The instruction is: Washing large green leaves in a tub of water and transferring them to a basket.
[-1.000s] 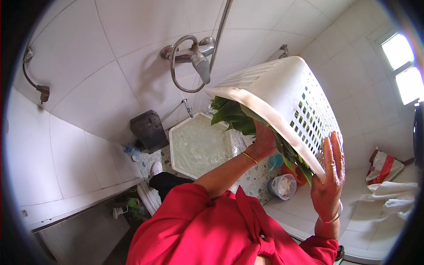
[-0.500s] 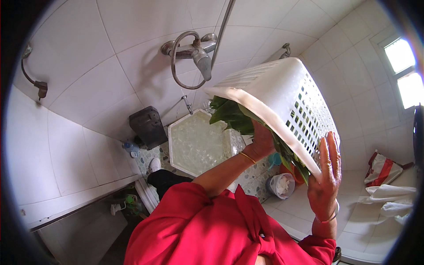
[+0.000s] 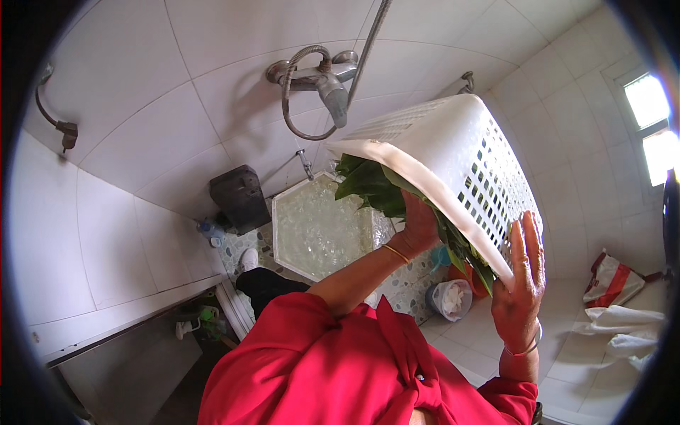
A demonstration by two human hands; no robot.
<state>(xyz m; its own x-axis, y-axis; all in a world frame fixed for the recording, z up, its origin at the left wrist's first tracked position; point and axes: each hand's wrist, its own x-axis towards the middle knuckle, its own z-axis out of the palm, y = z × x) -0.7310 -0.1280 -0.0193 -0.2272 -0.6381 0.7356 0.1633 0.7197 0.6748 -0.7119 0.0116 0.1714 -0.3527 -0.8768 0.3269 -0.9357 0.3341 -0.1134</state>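
A white plastic basket (image 3: 453, 131) with slotted sides is held up, tilted on its side, its opening turned down toward the lower left. Long green leaves (image 3: 372, 185) fill it and poke out past the rim. My left hand (image 3: 423, 225) reaches into the opening and presses against the leaves; its fingertips are hidden behind them and the rim. My right hand (image 3: 520, 283) grips the basket's right lower side, wet fingers stretched along the slotted wall, thumb out of sight. Below the basket, left of the leaves, a white angular tub (image 3: 275, 230) holds rippling clear water.
A wall-mounted mixer tap (image 3: 327, 81) with a metal hose is above the tub. A small spout (image 3: 304, 164) juts from the wall. A dark box (image 3: 239, 200) stands left of the tub; a lined bin (image 3: 450, 301) stands right. A red-and-white bag (image 3: 613, 278) lies far right.
The view has shifted slightly, so the wall and tap sit a little further right. My hands, the basket and the leaves keep nearly the same pose.
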